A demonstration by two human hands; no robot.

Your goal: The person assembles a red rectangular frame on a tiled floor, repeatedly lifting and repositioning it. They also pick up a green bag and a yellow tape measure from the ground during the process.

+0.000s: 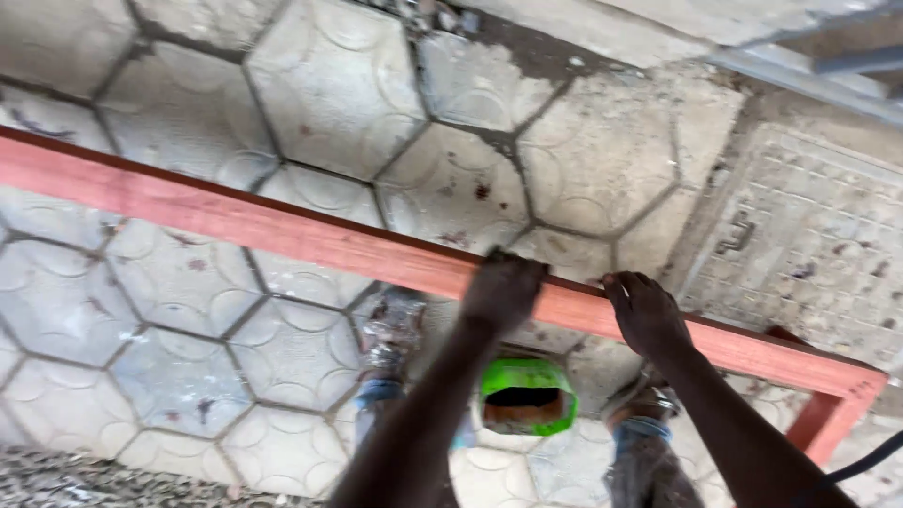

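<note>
At centre, both hands gripped the red-painted metal bar (282, 230): left hand (501, 290) and right hand (644, 310) curled over its top edge, apparently steadying the frame; at six o'clock lay a green tool (527, 395).

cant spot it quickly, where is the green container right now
In the head view the green container sits low and centre on the paved ground, between the person's two shoes, below the red bar that both hands grip.

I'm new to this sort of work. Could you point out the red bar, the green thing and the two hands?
Red metal bar (235, 221): head view, bare top face.
Green container (527, 381): head view, its green rim.
Left hand (503, 292): head view, back of hand on the bar.
Right hand (647, 310): head view, back of hand on the bar.
</note>
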